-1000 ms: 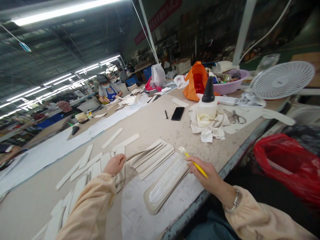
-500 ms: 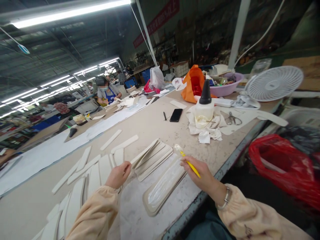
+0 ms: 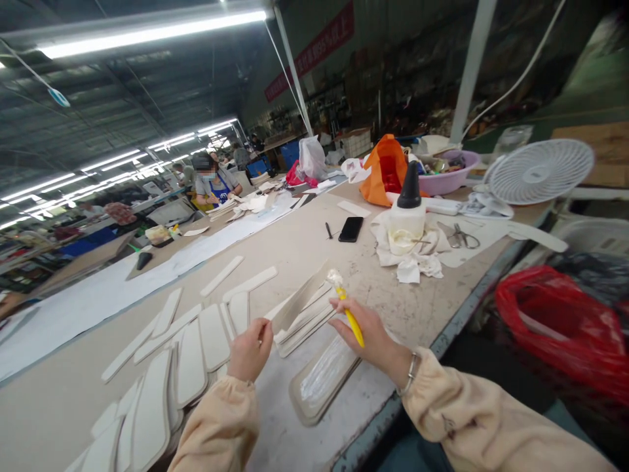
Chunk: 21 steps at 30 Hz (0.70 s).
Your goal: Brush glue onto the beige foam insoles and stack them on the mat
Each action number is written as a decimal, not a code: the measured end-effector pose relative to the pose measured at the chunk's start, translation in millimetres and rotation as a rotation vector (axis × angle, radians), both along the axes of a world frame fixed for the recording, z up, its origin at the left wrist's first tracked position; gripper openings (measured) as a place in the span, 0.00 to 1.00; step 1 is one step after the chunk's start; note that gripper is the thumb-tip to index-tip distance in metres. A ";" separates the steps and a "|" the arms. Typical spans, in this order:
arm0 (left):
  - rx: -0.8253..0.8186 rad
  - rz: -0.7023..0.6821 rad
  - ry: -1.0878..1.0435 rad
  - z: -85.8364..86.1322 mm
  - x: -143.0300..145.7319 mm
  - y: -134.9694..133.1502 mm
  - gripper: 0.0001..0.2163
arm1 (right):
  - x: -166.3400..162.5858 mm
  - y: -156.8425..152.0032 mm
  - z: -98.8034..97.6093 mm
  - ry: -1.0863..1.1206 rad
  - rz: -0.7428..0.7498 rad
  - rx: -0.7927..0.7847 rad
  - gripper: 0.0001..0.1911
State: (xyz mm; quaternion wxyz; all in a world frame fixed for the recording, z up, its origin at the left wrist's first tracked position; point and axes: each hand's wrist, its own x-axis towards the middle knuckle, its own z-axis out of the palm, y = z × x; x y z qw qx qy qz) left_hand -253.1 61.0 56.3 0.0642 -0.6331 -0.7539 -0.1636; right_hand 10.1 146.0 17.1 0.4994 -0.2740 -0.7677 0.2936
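Between the closed fingers of my left hand (image 3: 251,347) is the near end of a thin pale strip (image 3: 299,298), tilted up above a fanned stack of similar strips (image 3: 305,331). My right hand (image 3: 368,331) grips a yellow-handled brush (image 3: 350,321), its head pointing away from me and clotted with a white paste. Below that hand lies a rounded strip (image 3: 322,381) with a wet, shiny white coat, on top of other pieces; my hand hides its far end. Left of my left hand, many loose pale strips (image 3: 189,357) overlap on the table.
A white bottle with a black cone cap (image 3: 407,216) stands on crumpled cloth. Near it are a black phone (image 3: 350,229), scissors (image 3: 464,237), an orange bag (image 3: 386,174) and a white fan (image 3: 540,172). A red plastic bag (image 3: 555,328) hangs beyond the table's right edge. A co-worker (image 3: 213,180) is farther back.
My left hand has moved right and lifted one strip up off the stack. My right hand has shifted left with the brush, whose head is now close to that strip.
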 end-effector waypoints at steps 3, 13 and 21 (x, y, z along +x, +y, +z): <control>0.042 -0.019 -0.027 -1.1 7.3 0.9 0.09 | -29.0 8.4 11.4 -0.014 0.001 0.020 0.13; 0.309 -0.295 0.220 4.7 11.7 -9.5 0.05 | -71.7 67.8 20.5 -0.110 -0.233 -0.056 0.21; 0.432 -0.199 0.145 14.3 6.0 -32.3 0.05 | -55.2 95.1 8.9 0.015 -0.249 -0.277 0.20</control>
